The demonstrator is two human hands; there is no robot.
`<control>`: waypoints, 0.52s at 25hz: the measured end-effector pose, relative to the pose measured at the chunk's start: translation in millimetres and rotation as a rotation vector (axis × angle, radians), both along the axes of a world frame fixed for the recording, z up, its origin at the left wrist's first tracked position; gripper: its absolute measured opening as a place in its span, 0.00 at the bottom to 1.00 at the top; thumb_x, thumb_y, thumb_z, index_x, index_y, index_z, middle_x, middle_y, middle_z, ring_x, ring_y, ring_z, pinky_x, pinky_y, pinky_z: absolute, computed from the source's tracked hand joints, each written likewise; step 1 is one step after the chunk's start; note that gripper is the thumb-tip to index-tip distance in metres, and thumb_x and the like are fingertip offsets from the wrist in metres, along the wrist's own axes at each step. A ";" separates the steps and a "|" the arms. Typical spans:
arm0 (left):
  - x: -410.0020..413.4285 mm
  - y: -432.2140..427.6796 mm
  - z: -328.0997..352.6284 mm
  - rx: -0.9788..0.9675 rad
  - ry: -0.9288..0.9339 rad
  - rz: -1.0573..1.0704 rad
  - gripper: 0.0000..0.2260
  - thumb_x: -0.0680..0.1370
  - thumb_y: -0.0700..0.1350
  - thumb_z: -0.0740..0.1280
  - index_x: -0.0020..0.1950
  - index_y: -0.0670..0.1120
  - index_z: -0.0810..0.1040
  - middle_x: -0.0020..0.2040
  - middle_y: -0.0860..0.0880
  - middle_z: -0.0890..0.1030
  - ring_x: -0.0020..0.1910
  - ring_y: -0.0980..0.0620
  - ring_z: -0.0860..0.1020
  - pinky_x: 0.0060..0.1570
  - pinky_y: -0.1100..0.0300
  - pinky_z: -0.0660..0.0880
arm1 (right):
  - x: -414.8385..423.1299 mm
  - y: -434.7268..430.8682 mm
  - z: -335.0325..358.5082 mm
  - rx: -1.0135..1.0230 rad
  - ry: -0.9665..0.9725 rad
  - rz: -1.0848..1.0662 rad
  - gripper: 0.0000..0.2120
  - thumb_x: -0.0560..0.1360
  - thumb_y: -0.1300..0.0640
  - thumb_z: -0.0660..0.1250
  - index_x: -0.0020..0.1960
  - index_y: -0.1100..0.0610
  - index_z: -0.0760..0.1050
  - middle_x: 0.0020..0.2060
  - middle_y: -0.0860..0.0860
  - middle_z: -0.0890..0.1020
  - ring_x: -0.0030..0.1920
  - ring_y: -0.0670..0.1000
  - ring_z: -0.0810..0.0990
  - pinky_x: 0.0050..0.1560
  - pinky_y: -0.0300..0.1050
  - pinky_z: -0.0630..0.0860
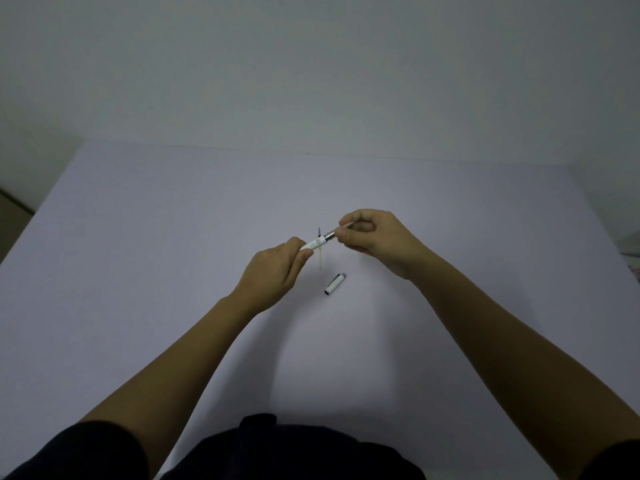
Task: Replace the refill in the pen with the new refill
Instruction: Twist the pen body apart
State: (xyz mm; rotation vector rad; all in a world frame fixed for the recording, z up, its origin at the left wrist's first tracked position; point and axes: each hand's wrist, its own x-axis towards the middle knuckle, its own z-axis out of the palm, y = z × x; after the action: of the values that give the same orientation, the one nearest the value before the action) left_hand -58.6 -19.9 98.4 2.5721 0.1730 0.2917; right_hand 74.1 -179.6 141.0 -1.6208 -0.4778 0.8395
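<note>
I see the pen barrel (317, 243) held above the table (138, 271), long axis running from low left to high right. Left hand (273, 271) is clamped on its lower end. Right hand (372, 237) pinches a thin white refill (346, 224) at the barrel's metal mouth, in line with it. A second refill (321, 259) lies beneath; cap (335, 283) nearby. Which refill is new, I cannot tell.

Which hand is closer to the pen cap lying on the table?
Left, though only narrowly. The left hand sits just left of the pen cap, gripping the pen barrel. The right hand is up and to its right.
</note>
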 end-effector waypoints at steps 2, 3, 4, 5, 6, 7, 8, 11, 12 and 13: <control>1.0 -3.9 -2.3 -0.077 -0.017 0.034 0.15 0.80 0.53 0.50 0.46 0.45 0.71 0.30 0.53 0.70 0.26 0.54 0.67 0.27 0.62 0.62 | -4.9 3.9 -3.3 0.093 0.112 -0.086 0.06 0.72 0.63 0.70 0.44 0.53 0.78 0.36 0.46 0.85 0.40 0.41 0.83 0.44 0.33 0.79; 1.4 -6.7 -3.6 -0.117 -0.022 0.055 0.16 0.79 0.53 0.50 0.46 0.45 0.71 0.29 0.54 0.69 0.27 0.56 0.67 0.27 0.63 0.61 | -7.3 5.7 -4.4 0.135 0.162 -0.118 0.06 0.72 0.64 0.69 0.45 0.54 0.78 0.37 0.46 0.85 0.41 0.42 0.84 0.43 0.32 0.79; 1.4 -9.5 -5.0 -0.151 -0.026 0.075 0.17 0.79 0.55 0.49 0.46 0.45 0.71 0.29 0.56 0.68 0.27 0.56 0.67 0.27 0.63 0.61 | -9.3 7.4 -4.9 0.167 0.201 -0.143 0.07 0.73 0.65 0.68 0.45 0.53 0.78 0.37 0.45 0.86 0.42 0.41 0.84 0.43 0.32 0.79; 1.2 -11.7 -6.6 -0.179 -0.032 0.092 0.19 0.78 0.56 0.48 0.46 0.45 0.71 0.29 0.56 0.68 0.27 0.56 0.67 0.28 0.64 0.60 | -11.1 8.8 -5.3 0.186 0.223 -0.160 0.08 0.73 0.65 0.68 0.46 0.53 0.79 0.39 0.44 0.86 0.44 0.41 0.84 0.43 0.31 0.79; 1.1 -13.2 -8.2 -0.203 -0.039 0.104 0.20 0.77 0.57 0.47 0.46 0.46 0.71 0.29 0.57 0.68 0.27 0.56 0.67 0.28 0.65 0.60 | -13.6 10.4 -5.1 0.198 0.229 -0.170 0.08 0.73 0.64 0.67 0.47 0.52 0.79 0.41 0.44 0.86 0.46 0.41 0.84 0.44 0.31 0.79; 0.9 -14.1 -9.1 -0.220 -0.042 0.113 0.20 0.77 0.58 0.46 0.45 0.47 0.71 0.29 0.57 0.68 0.27 0.56 0.67 0.28 0.66 0.60 | -16.3 12.2 -4.9 0.201 0.213 -0.176 0.08 0.73 0.63 0.68 0.47 0.51 0.80 0.43 0.45 0.86 0.47 0.42 0.83 0.45 0.32 0.79; 1.3 -14.4 -9.6 -0.230 -0.044 0.119 0.19 0.76 0.58 0.46 0.45 0.48 0.70 0.29 0.57 0.68 0.27 0.56 0.67 0.28 0.67 0.61 | -19.1 14.3 -5.1 0.197 0.178 -0.185 0.08 0.73 0.62 0.68 0.47 0.50 0.80 0.45 0.46 0.84 0.49 0.43 0.82 0.46 0.33 0.78; 6.1 -14.3 -9.2 -0.246 -0.054 0.119 0.17 0.77 0.58 0.47 0.43 0.49 0.69 0.28 0.57 0.68 0.26 0.56 0.67 0.27 0.67 0.62 | -22.4 18.6 -4.2 0.176 0.070 -0.261 0.08 0.74 0.59 0.68 0.50 0.49 0.80 0.46 0.48 0.81 0.51 0.46 0.81 0.49 0.36 0.77; 7.2 -14.8 -9.6 -0.252 -0.054 0.120 0.16 0.77 0.57 0.47 0.43 0.49 0.68 0.28 0.56 0.68 0.26 0.56 0.67 0.26 0.67 0.61 | -22.3 19.6 -3.6 0.182 0.077 -0.281 0.09 0.74 0.60 0.68 0.52 0.50 0.80 0.45 0.48 0.81 0.50 0.46 0.80 0.48 0.35 0.77; 7.9 -15.5 -10.2 -0.264 -0.054 0.124 0.16 0.77 0.58 0.47 0.43 0.49 0.68 0.28 0.56 0.68 0.26 0.56 0.66 0.26 0.66 0.61 | -21.8 20.1 -3.1 0.192 0.100 -0.297 0.11 0.74 0.60 0.68 0.55 0.51 0.78 0.44 0.48 0.80 0.50 0.46 0.80 0.47 0.35 0.78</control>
State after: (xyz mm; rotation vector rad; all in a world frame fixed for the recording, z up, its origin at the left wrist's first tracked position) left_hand -50.7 -35.4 88.3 2.2942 0.3298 0.3593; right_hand 52.3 -159.5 137.8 -1.4221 -0.2311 0.6268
